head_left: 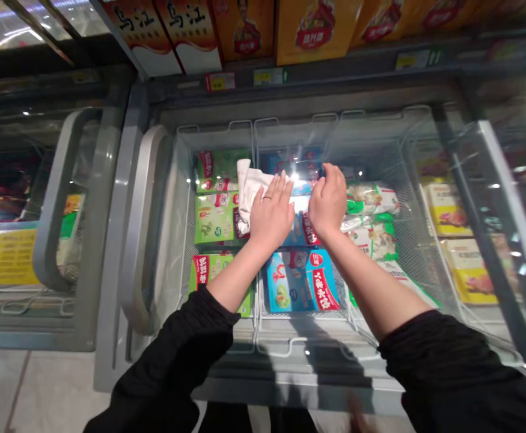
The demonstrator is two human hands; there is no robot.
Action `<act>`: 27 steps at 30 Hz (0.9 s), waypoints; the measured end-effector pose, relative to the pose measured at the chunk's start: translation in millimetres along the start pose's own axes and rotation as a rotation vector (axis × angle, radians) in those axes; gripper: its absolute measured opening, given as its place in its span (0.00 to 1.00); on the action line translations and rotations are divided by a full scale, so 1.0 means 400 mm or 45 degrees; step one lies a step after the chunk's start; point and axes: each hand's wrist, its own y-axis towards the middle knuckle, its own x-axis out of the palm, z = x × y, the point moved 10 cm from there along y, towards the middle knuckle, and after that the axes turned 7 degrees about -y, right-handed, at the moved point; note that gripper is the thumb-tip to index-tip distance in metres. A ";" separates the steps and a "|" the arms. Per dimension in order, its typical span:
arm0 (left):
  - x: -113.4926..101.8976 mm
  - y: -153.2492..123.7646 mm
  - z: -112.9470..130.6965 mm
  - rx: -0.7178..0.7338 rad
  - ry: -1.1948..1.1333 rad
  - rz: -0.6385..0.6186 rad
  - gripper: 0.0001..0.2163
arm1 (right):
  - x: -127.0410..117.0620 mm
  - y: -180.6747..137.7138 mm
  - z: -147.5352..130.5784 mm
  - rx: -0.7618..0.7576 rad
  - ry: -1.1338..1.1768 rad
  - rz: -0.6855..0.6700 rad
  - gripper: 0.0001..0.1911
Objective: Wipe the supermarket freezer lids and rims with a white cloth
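My left hand [269, 210] lies flat, fingers stretched out, on a crumpled white cloth [248, 183] that rests on the glass lid [375, 135] of a chest freezer. A ring shows on one finger. My right hand [328, 201] sits just to the right on the same glass, fingers curled downward; I cannot make out whether anything is in them. Under the glass lie green boxes [215, 219], a blue box [301, 281] and white-and-green bags [373, 201] of frozen food in wire baskets.
A grey curved lid handle [139, 231] stands at the freezer's left end, and a second freezer [59, 198] adjoins on the left. Yellow boxes [447, 210] lie under the right-hand pane. Orange cartons [317, 27] fill the shelf above. Tiled floor shows at bottom left.
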 end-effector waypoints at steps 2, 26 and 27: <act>-0.002 -0.043 0.003 0.015 -0.059 -0.050 0.25 | -0.006 0.001 -0.014 0.015 -0.024 -0.029 0.28; -0.055 0.081 -0.151 0.034 0.109 -0.098 0.28 | 0.025 -0.032 -0.182 -0.468 -0.168 -0.492 0.32; -0.034 0.037 -0.100 0.107 0.106 -0.130 0.28 | 0.026 -0.031 -0.182 -0.470 -0.162 -0.493 0.32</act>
